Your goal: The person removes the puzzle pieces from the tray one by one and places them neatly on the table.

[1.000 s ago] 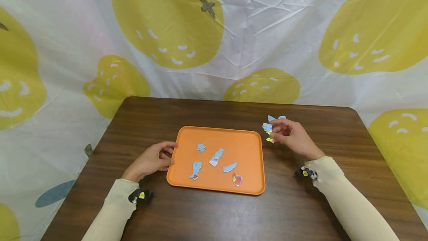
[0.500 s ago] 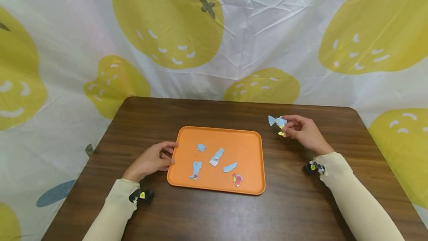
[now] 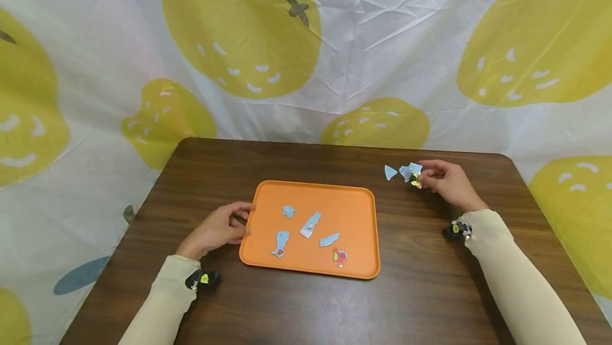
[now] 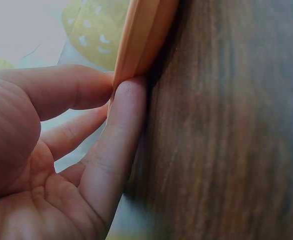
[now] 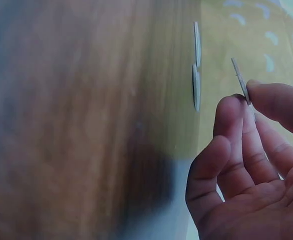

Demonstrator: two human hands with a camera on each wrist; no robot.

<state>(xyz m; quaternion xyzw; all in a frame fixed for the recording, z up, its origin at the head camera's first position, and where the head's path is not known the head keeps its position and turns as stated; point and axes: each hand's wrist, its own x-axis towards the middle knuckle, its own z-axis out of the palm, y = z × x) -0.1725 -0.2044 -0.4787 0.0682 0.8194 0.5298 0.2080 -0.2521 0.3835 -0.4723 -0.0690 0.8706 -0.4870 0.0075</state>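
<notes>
A flat, jagged blue-and-yellow piece [image 3: 416,169] is hanging just above the brown wood-grain table [image 3: 411,308], near its far edge and toward the far right corner. The person's right hand [image 3: 451,183] is pinching it narrowly between thumb and fingertips. Just beside it, two more thin pieces are lying on the wood: a ragged pale-blue one [image 3: 405,174] and, farther left, a pale-blue triangular one [image 3: 390,173]. Nearer the table's middle, a rectangular orange tray [image 3: 344,207] with rounded corners is carrying five flat pieces: a small star-like blue one [image 3: 288,211] toward its far left corner, a long blue strip [image 3: 311,225] about its middle, a curved blue piece with a red spot [image 3: 281,243] near its near left corner, a slanted blue piece [image 3: 329,240] right of the strip, and a rounded red piece [image 3: 340,257] by the near edge. The left hand [image 3: 212,230] is holding the tray's left rim, thumb and fingers bent about it. Behind the far edge, a white cloth with yellow fruit shapes [image 3: 344,58] is hanging.
</notes>
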